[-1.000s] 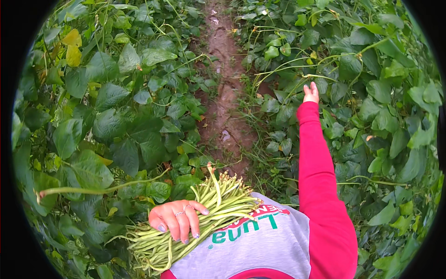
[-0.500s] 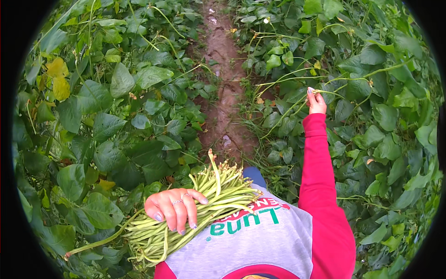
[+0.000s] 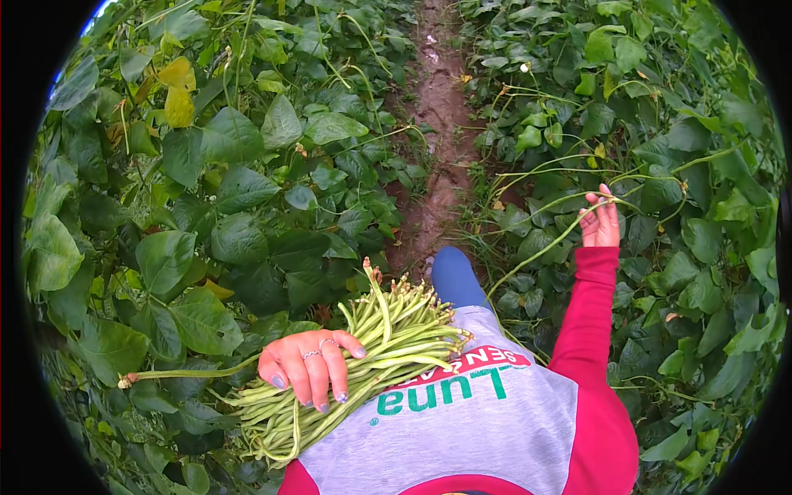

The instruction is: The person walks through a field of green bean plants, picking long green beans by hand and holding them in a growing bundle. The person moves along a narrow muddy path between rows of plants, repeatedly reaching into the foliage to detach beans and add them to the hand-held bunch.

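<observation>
A thick bundle of long green beans [image 3: 404, 330] lies across the front of my body, its stem ends toward the path. My left hand [image 3: 309, 367], a ring on one finger, is closed over the top of the bundle. One bean with a brown tip pokes out to the left. At the right-hand plants, my right hand [image 3: 602, 221] reaches out with its fingers bent around a long green bean [image 3: 544, 249] that hangs down toward my leg. Its far fingers partly hide the grip. More thin pods and stems cross beside it.
Dense leafy bean plants [image 3: 231, 190] fill the left side, and more bean plants [image 3: 693, 280] stand on the right. A narrow muddy path [image 3: 437, 132] runs between them. My blue-clad leg [image 3: 455, 279] is at its near end.
The view has shifted, and more of my blue-clad leg shows. My right hand has turned and now has a long bean running down from its fingers. The left hand keeps hold of the bundle.
</observation>
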Action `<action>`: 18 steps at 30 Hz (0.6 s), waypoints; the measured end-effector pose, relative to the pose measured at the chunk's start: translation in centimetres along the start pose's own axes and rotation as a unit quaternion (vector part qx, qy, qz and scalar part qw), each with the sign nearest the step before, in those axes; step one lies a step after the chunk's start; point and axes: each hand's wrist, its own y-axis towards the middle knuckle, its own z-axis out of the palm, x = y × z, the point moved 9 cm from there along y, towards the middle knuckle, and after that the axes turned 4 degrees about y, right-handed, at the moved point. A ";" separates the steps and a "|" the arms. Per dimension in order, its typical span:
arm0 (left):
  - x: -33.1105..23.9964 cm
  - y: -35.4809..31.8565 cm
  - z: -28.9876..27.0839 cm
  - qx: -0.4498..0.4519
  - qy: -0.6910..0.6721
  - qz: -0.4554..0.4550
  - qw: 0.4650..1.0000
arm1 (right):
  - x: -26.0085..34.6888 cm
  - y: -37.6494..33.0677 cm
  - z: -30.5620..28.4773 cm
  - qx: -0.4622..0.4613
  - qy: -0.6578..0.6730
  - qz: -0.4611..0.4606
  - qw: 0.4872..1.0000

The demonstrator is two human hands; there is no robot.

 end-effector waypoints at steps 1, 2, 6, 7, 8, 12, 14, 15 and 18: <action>-0.2 0.0 0.1 -0.002 0.005 -0.003 1.000 | 0.3 0.5 -1.1 -0.029 -0.010 -0.027 0.999; -0.3 0.0 0.2 -0.004 0.009 -0.006 1.000 | 0.5 1.0 -2.1 -0.059 -0.020 -0.053 0.997; -0.2 0.0 -0.1 -0.016 0.025 -0.012 0.999 | 2.8 1.7 -1.9 -0.138 -0.105 -0.197 0.965; -0.2 0.0 -0.1 -0.024 0.033 -0.018 0.999 | 2.7 1.3 0.7 -0.153 -0.059 -0.177 0.970; 0.0 0.2 -0.5 -0.023 0.034 -0.018 0.999 | 3.6 1.1 1.3 -0.134 -0.045 -0.192 0.971; 0.7 2.0 -1.5 -0.045 0.026 -0.012 0.999 | 5.4 1.4 2.6 -0.130 -0.058 -0.241 0.960; 1.4 2.2 -2.3 -0.079 0.026 -0.021 0.996 | 6.3 1.2 2.1 -0.140 -0.089 -0.259 0.952; 1.9 2.4 -2.7 -0.109 0.020 -0.032 0.993 | 6.6 1.0 1.6 -0.174 -0.142 -0.270 0.936; 3.3 2.0 -3.7 -0.063 0.027 -0.051 0.996 | 7.6 0.0 0.8 -0.190 -0.208 -0.276 0.919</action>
